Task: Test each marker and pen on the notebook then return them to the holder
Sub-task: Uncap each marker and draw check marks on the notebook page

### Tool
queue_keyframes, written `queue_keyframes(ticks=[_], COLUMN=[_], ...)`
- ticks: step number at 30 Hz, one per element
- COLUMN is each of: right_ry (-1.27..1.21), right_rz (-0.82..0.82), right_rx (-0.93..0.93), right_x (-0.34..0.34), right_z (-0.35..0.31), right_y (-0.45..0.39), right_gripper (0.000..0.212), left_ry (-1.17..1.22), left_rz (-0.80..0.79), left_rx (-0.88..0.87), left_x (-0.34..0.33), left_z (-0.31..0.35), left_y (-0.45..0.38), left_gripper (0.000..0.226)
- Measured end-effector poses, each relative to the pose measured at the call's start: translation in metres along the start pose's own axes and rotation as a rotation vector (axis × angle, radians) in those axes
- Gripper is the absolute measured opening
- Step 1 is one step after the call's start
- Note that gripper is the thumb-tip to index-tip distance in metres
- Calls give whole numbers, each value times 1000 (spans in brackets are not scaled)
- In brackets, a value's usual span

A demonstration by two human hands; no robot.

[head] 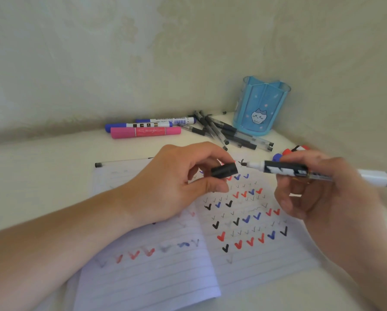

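A: What is the left hand (179, 182) doing?

B: Its grip is pinching a little black cap (224, 170) between the thumb and the fingers. The cap is up in the air, over the top of the notebook (188, 254).

A: And the right hand (318, 187)?

B: Its grip is curled round a black marker (318, 172). The marker lies sideways. Its tip is bare and points at the cap. They are near each other but not touching.

A: What is on the notebook?

B: It lies open on the white counter (42, 176), under both hands. The right page is full of little ticks in red, blue and black. The left page has a few pale ones.

A: Where is the holder?

B: The blue holder (261, 106) stands at the back right, in the corner. It has a small cartoon animal on it. I see nothing sticking out of its top.

A: Where are the other pens?

B: A heap of thin black pens (224, 131) lies just in front of the holder. To the left of them lie two blue markers (152, 122) and a pink marker (145, 132), side by side. Red and blue marker ends (288, 153) peek out behind the right hand.
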State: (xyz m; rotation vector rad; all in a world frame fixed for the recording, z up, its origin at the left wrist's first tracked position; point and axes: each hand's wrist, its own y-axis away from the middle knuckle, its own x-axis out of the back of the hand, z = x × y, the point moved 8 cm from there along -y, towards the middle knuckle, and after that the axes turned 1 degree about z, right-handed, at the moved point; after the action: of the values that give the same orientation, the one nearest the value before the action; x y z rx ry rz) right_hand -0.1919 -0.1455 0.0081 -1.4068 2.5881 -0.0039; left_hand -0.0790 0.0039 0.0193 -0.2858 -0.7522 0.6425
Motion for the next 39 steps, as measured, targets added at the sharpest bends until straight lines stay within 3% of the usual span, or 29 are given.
queue_keyframes(ticks=[13,15,19,21,33,36,38,39], right_ry=[44,45,38,53,206,242,163,78], right_rz=[-112,-149,-247,-274,-241,-278,-228,-166], right_rx=[-31,-26,75,107,303,297,247,234], right_x=[-8,-11,-23,-29,-37,-39,-30,-21], right_z=[2,3,-4,-6,-11,-11,-10,-15], right_y=[2,3,8,10,18,17,8,3], right_gripper=[24,17,34,34,30,34,40,31], left_ry=[10,7,-63,-149,74,-32,-104,-132], left_rz=[-8,-10,4,-25,-117,-108,-46,-14], left_rx=[-154,-200,-141,-137,-85,-123,-119,-114], left_x=[1,0,3,1,-10,-6,2,7], left_z=[13,18,16,14,11,8,1,0], left_y=[2,3,2,3,10,4,-3,-6], left_gripper=[34,35,26,37,49,49,50,52])
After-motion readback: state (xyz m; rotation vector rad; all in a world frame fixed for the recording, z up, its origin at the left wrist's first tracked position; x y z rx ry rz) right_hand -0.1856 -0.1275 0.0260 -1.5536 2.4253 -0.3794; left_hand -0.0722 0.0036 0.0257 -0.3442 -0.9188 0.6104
